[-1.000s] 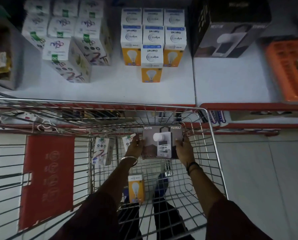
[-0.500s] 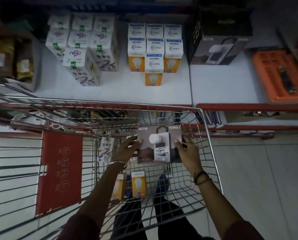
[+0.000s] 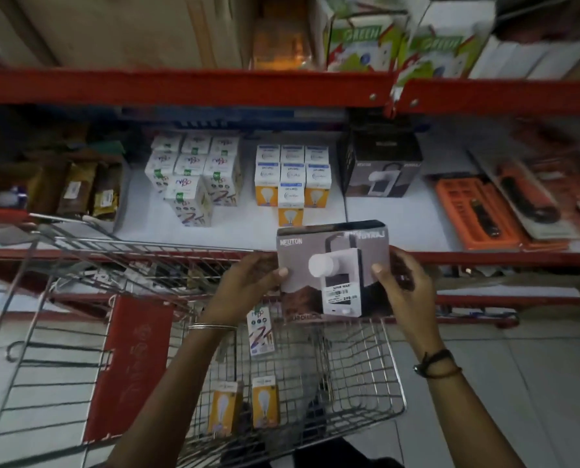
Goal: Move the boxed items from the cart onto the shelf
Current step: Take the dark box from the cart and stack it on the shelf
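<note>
I hold a grey Neuton lantern box (image 3: 332, 265) between both hands, above the front rim of the wire cart (image 3: 376, 363). My left hand (image 3: 248, 282) grips its left edge and my right hand (image 3: 403, 285) its right edge. The box hangs level with the front lip of the white shelf (image 3: 393, 221). A matching lantern box (image 3: 381, 170) stands at the back of that shelf. In the cart lie two orange bulb boxes (image 3: 244, 405) and a white patterned box (image 3: 260, 331).
White patterned boxes (image 3: 194, 177) and orange-and-white bulb boxes (image 3: 292, 179) are stacked on the shelf's left half. Orange tool packs (image 3: 494, 214) lie at the right. A red shelf beam (image 3: 214, 86) crosses above, with green boxes (image 3: 359, 38) on top. Brown packets (image 3: 79, 187) sit far left.
Both hands have lifted the lantern box up out of the cart and forward to the shelf edge. My view has tilted up, bringing the upper shelf into sight.
</note>
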